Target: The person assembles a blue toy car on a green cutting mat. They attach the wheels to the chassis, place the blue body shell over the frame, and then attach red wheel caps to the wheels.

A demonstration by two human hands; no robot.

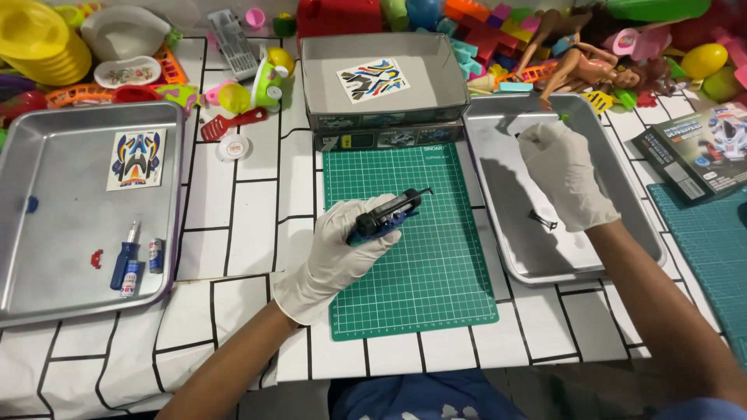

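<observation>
Now I count two gloved hands in my view. My left hand (pixel 340 247) is curled around one small toy car chassis (pixel 387 213), black with blue parts, holding it over the green cutting mat (pixel 420 288). My right hand (pixel 562 173) hangs over the right metal tray (pixel 638 233) with its fingertips pinched together near a tiny green bit (pixel 563 117); I cannot tell whether they actually grip it. One small dark part (pixel 542 221) lies on that tray's floor, just below the hand.

Two metal trays in all: the left tray (pixel 47 264) carries one sticker sheet (pixel 136 159), one blue-handled screwdriver (pixel 124 257), two small batteries (pixel 145 264), and one little red piece (pixel 96 257). One open grey cardboard box (pixel 436 78) sits above the mat with a second sticker sheet (pixel 373 80) inside. One printed booklet (pixel 700 148) lies at the far right, and a heap of bright plastic toys (pixel 545 39) runs along the back edge.
</observation>
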